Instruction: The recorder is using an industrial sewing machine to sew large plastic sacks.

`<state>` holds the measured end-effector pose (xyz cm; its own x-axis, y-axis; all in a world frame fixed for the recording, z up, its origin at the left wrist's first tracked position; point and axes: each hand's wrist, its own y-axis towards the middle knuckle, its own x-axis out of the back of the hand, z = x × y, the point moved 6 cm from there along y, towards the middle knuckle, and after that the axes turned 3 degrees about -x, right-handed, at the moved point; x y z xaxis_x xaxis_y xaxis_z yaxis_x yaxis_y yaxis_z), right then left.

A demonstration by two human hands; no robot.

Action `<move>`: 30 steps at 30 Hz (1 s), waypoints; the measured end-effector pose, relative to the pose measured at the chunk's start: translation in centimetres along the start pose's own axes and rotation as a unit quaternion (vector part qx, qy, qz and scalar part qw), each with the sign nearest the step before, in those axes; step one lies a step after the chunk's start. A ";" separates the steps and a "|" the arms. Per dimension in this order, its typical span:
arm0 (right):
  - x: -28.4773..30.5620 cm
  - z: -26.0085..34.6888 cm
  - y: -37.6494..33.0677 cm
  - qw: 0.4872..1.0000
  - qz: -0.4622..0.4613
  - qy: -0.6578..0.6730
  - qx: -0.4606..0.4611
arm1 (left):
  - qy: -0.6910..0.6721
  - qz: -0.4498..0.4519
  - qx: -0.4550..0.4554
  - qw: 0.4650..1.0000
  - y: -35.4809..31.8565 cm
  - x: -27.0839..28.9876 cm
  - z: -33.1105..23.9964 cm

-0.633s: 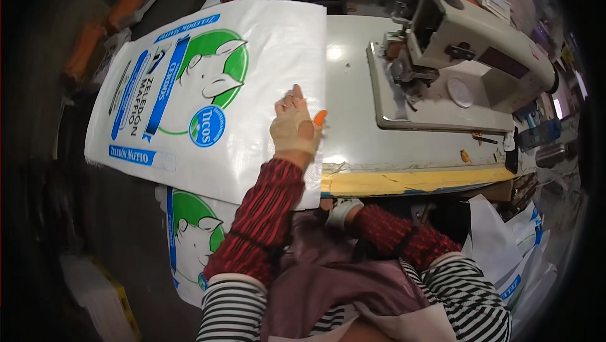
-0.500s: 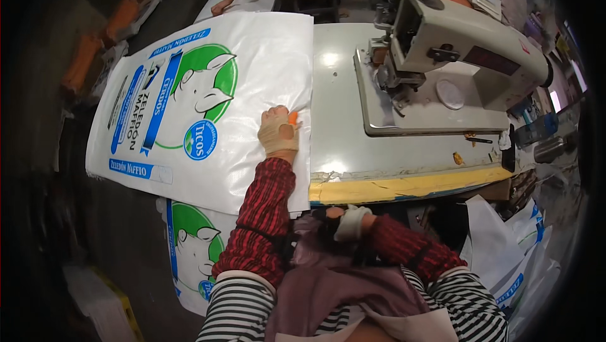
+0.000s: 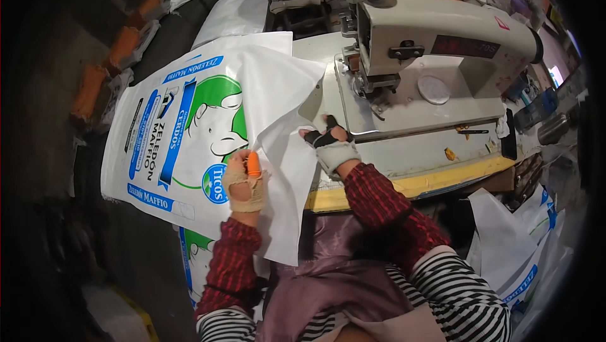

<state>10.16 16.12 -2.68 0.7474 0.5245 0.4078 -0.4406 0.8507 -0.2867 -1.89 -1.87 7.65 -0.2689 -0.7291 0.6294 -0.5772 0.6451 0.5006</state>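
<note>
White printed sack lies centre-left, edge raised — not under the sewing machine, upper right; left hand curls fingers against it, grip unclear — right hand spreads its fingers near the edge.

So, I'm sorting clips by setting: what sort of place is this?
Probably a sack-sewing workshop: there's an industrial-looking sewing machine on a worktable, a large printed sack beside it, and more printed white material at lower right.
</note>
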 end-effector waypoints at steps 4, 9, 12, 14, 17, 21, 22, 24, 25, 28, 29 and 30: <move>-0.8 2.3 1.0 0.995 0.043 -0.045 0.078 | 0.080 0.081 -0.072 0.991 0.7 1.3 -1.6; 1.9 4.6 -0.3 0.959 -0.054 0.200 0.193 | 0.338 0.089 -0.331 0.877 3.6 7.2 -2.0; 3.9 3.4 -1.9 0.954 -0.129 0.106 0.248 | 0.490 0.055 -0.150 0.857 9.7 15.4 -3.1; 4.2 2.9 -3.8 0.958 -0.140 0.062 0.240 | 0.316 0.136 -0.241 0.908 7.9 12.1 -8.1; 3.5 3.8 -7.6 0.948 -0.110 0.038 0.295 | 0.358 0.415 -0.161 0.821 4.4 1.7 -12.8; 4.4 1.6 -11.7 0.923 -0.053 -0.006 0.380 | 0.326 0.044 -0.469 0.820 11.1 -1.9 -4.0; 5.5 -1.6 -11.2 0.935 -0.065 -0.065 0.343 | 0.198 0.060 -0.197 0.958 15.9 0.0 -2.1; 8.2 -5.8 -11.4 0.941 -0.084 -0.169 0.281 | 0.046 0.086 0.097 0.991 17.5 0.2 -2.1; 9.0 -6.5 -11.5 0.956 -0.085 -0.170 0.225 | -0.029 0.113 0.198 0.973 16.7 -0.7 -2.7; 10.1 -3.0 -12.8 0.911 -0.143 -0.217 0.320 | -0.320 0.080 0.290 0.899 15.7 -2.4 -1.7; 10.2 -2.0 -12.6 0.922 -0.144 -0.126 0.336 | -0.522 0.019 0.272 0.808 15.9 -3.1 -1.4; 9.8 -1.9 -12.1 0.930 -0.118 -0.078 0.338 | -0.561 -0.050 0.226 0.795 16.0 -2.9 -4.9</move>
<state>23.79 10.90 3.10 0.8046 0.2736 0.5270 -0.5249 0.7425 0.4160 -6.58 11.65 16.71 -0.5767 -0.6798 -0.4532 -0.7884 0.6085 0.0906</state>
